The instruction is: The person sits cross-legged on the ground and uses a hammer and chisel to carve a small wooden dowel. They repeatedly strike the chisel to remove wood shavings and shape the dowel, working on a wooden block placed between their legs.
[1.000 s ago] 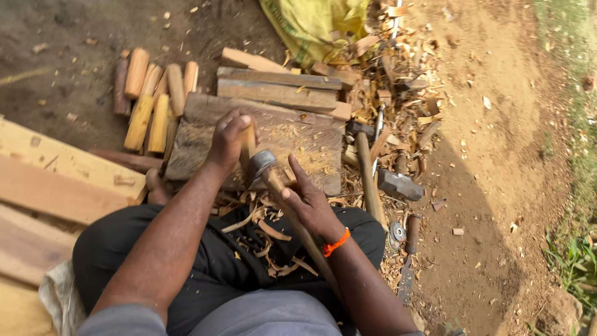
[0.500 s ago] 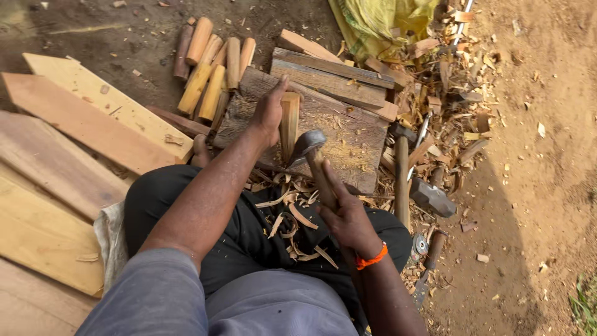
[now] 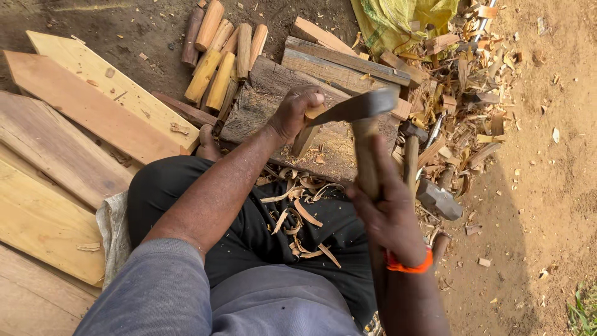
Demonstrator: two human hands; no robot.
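Rough weathered wooden block (image 3: 273, 102), dull grey metal adze head (image 3: 360, 107), smooth wooden handle (image 3: 365, 155)

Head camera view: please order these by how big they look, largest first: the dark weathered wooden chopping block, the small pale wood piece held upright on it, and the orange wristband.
1. Dark weathered wooden chopping block, partly covered by the left hand.
2. Small pale wood piece.
3. Orange wristband on the right hand; nearer the camera, so it looks larger than it is.
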